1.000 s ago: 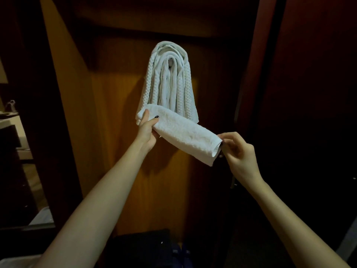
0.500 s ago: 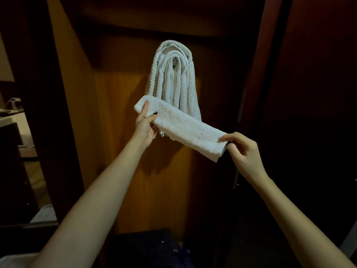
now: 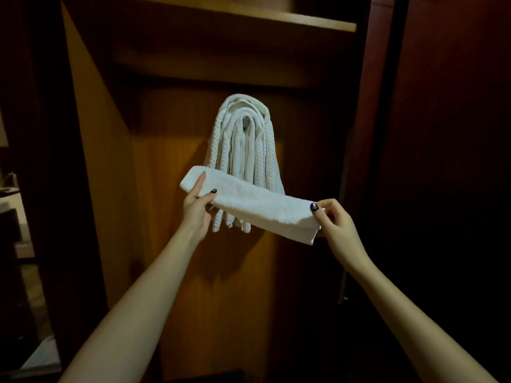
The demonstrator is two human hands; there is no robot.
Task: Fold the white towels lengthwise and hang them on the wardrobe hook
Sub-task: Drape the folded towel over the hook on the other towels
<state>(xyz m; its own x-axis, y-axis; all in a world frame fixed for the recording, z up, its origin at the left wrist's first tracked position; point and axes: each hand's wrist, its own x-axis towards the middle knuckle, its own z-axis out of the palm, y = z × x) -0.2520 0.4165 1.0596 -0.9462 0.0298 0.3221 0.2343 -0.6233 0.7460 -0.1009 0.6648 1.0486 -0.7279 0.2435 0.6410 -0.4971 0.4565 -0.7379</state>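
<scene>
One wide-angle head view faces straight into the wardrobe, close to its back panel [image 3: 221, 286]. Both forearms enter from the lower corners. The left hand [image 3: 197, 208] and right hand [image 3: 336, 225] hold a folded towel [image 3: 257, 205] at mid-frame, and a shelf [image 3: 249, 20] runs above them.

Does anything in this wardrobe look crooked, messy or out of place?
Nothing stands out. The hung towels drape in a neat, even bundle. The folded towel slopes down toward the right, only because the left hand grips its end higher than the right hand.
</scene>
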